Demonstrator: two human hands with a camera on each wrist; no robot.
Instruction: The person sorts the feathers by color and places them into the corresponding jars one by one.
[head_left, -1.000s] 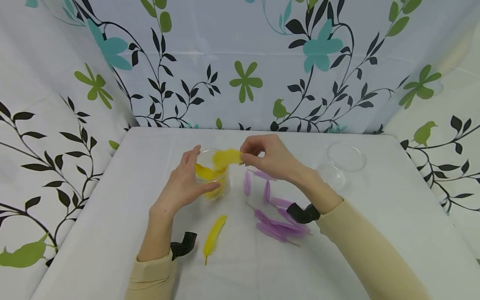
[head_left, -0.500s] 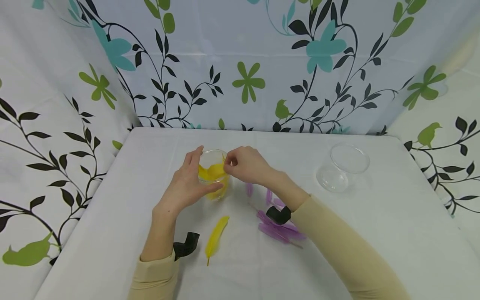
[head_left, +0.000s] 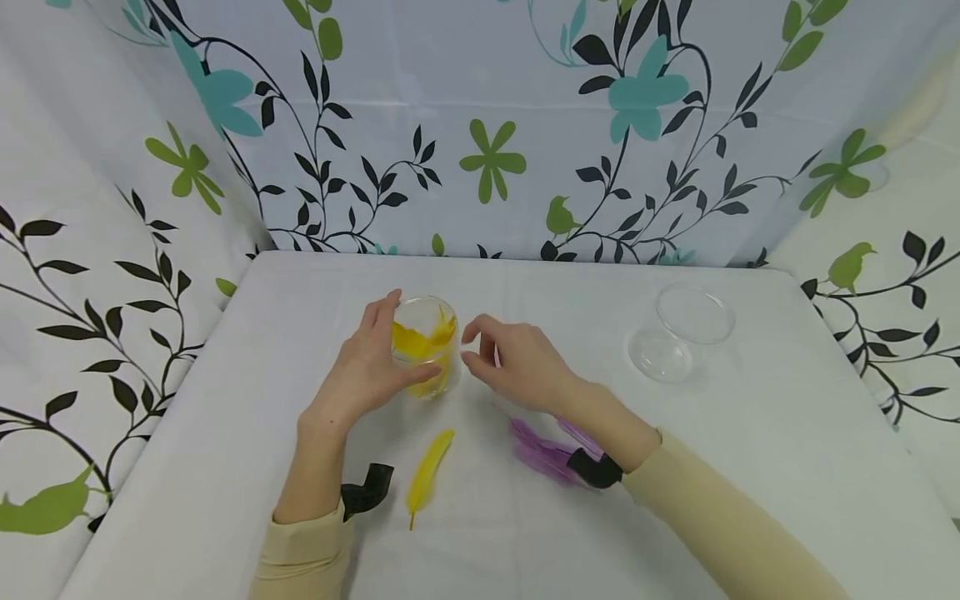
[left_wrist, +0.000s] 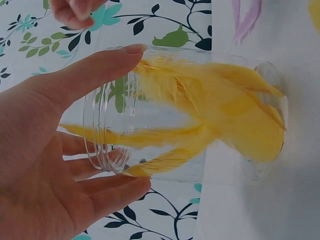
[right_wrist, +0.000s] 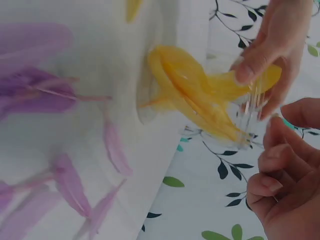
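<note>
My left hand (head_left: 367, 371) grips a clear plastic jar (head_left: 424, 343) that stands upright on the white table (head_left: 225, 467) and holds several yellow feathers (left_wrist: 225, 107). In the left wrist view my thumb and fingers wrap the jar (left_wrist: 165, 120) near its rim. My right hand (head_left: 517, 362) hovers just right of the jar with loosely curled fingers and holds nothing. In the right wrist view the jar (right_wrist: 200, 100) sits just beyond my fingers (right_wrist: 285, 165). One loose yellow feather (head_left: 429, 472) lies in front of the jar.
Several purple feathers (head_left: 543, 450) lie on the table under my right wrist. A second clear jar (head_left: 678, 329), empty, lies tipped at the back right. Floral curtains (head_left: 487, 125) close off the table on three sides.
My right hand carried a yellow feather to the jar, dropped it in, and drew back to the right, now empty. My left hand kept its grip on the jar.
</note>
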